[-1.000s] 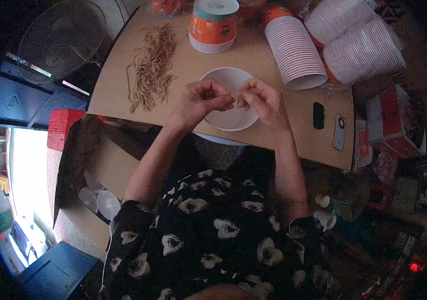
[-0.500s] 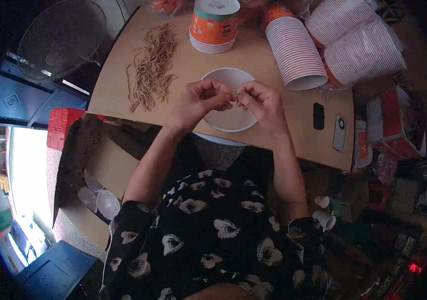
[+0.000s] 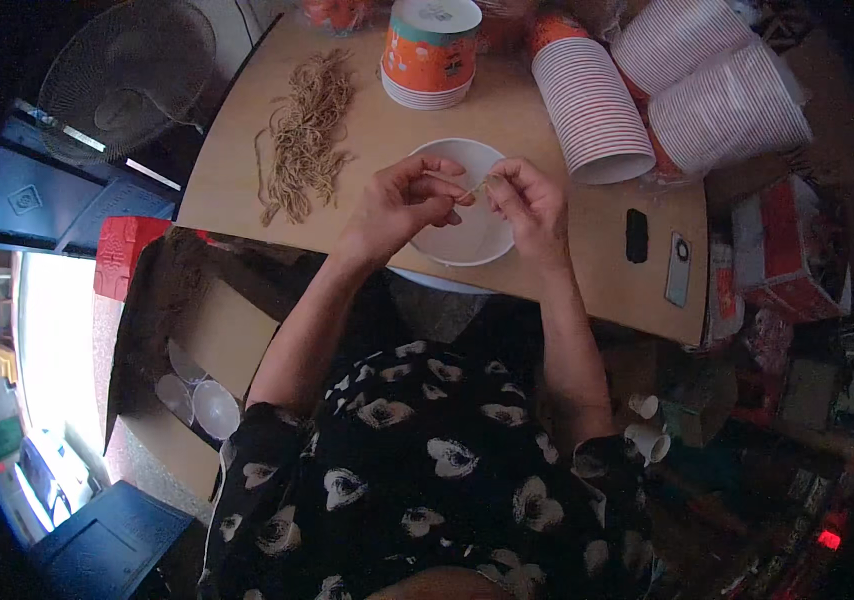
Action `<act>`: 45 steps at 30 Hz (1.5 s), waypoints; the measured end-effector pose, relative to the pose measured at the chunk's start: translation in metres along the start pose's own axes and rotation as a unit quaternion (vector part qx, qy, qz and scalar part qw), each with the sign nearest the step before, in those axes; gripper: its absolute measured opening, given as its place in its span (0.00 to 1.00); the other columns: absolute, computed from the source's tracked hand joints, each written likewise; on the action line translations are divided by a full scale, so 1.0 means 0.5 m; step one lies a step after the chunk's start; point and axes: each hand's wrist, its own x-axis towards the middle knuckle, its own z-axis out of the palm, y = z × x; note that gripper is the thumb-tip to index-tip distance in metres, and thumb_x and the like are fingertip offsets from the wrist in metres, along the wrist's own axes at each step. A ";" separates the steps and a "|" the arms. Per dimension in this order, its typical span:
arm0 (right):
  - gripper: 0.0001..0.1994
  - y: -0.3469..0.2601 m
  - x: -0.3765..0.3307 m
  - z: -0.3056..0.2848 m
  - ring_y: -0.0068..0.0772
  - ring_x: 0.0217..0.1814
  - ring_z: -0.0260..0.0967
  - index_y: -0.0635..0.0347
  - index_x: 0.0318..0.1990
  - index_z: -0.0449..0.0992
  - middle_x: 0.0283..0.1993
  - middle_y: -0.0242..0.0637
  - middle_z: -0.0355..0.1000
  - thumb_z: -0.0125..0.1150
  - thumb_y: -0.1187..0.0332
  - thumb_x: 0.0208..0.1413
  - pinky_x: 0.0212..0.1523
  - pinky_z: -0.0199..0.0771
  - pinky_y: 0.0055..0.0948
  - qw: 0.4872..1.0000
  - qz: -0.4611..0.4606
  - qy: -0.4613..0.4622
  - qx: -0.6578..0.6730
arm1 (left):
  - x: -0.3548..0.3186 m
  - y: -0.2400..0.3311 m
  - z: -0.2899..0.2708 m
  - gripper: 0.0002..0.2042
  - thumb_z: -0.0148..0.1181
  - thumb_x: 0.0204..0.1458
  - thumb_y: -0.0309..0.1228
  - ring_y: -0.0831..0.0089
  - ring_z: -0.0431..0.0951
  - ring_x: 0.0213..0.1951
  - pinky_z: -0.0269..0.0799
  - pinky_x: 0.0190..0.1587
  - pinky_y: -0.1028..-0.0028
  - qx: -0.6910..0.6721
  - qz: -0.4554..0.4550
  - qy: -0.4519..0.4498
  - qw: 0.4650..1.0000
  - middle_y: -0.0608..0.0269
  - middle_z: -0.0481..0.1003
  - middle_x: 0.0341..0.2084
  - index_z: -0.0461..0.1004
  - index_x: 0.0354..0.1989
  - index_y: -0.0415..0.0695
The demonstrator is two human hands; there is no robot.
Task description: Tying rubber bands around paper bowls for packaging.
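My left hand point(image 3: 402, 208) and my right hand point(image 3: 531, 212) meet above a round white paper tub point(image 3: 462, 246) near the front edge of the table. Between their fingertips runs a short, thin tan strand point(image 3: 477, 189). My right thumb and index finger pinch one end; the left fingers are curled around the other. What the strand is made of is too small to tell. To the left of the tub lies a loose pile of similar tan, stringy strands point(image 3: 309, 130). The tub stands upright, partly covered by my hands.
Behind the tub, upside-down orange paper tubs point(image 3: 430, 62) stand stacked. Long stacks of white tubs point(image 3: 592, 110) lie at the back right. A black phone-like object point(image 3: 637, 235) and a silver device point(image 3: 679, 268) rest at the right. An open cardboard box point(image 3: 232, 335) is at the lower left.
My hands have drawn slightly apart, the right one moving a little to the right, so more of the strand shows between them. The left fingers have loosened and spread somewhat.
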 end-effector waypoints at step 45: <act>0.07 0.089 -0.038 -0.128 0.18 0.25 0.54 0.53 0.37 0.70 0.26 0.24 0.60 0.58 0.63 0.63 0.30 0.56 0.21 0.864 0.070 0.150 0.476 | -0.060 0.062 -0.063 0.19 0.63 0.49 0.29 0.61 0.69 0.58 0.61 0.59 0.57 0.625 0.253 -0.110 0.730 0.69 0.75 0.49 0.74 0.51 0.56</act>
